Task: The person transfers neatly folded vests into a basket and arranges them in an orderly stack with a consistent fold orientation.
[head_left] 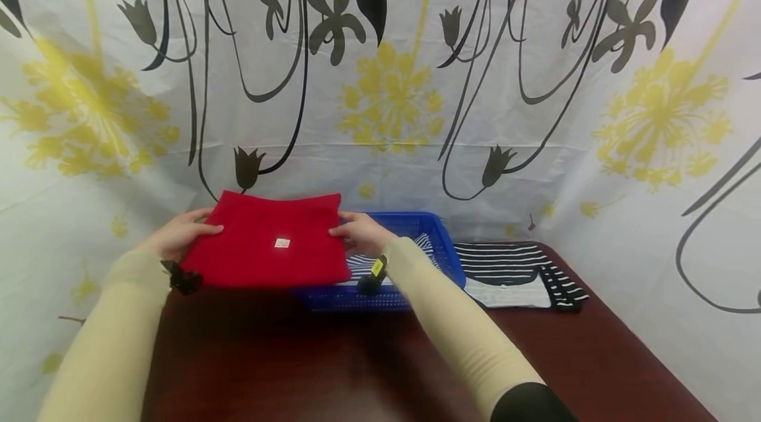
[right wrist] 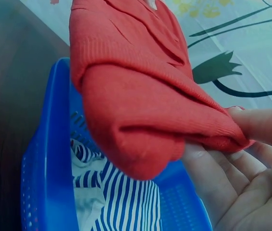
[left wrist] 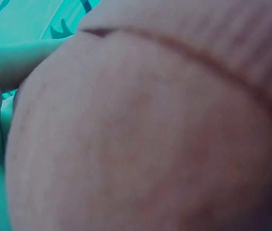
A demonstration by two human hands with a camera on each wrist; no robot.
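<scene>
A folded red knit garment (head_left: 255,237) with a small white label is held up flat above the table, overlapping the left part of a blue plastic basket (head_left: 362,300). My left hand (head_left: 178,235) grips its left edge, thumb on top. At the opposite edge my right hand (head_left: 365,235) pinches the layers between thumb and fingers. Ribbed knit and stacked folds show on the red garment (right wrist: 131,91) in the right wrist view, with the basket's blue wall (right wrist: 54,144) below. Blurred fabric (left wrist: 126,134) fills most of the left wrist view, fingers at its left side.
Inside the basket lies a striped garment (right wrist: 126,202). A black-and-white striped garment (head_left: 505,263) lies flat on the dark brown table (head_left: 267,369) to the right of the basket. A flower-patterned curtain (head_left: 404,177) hangs behind and along both sides.
</scene>
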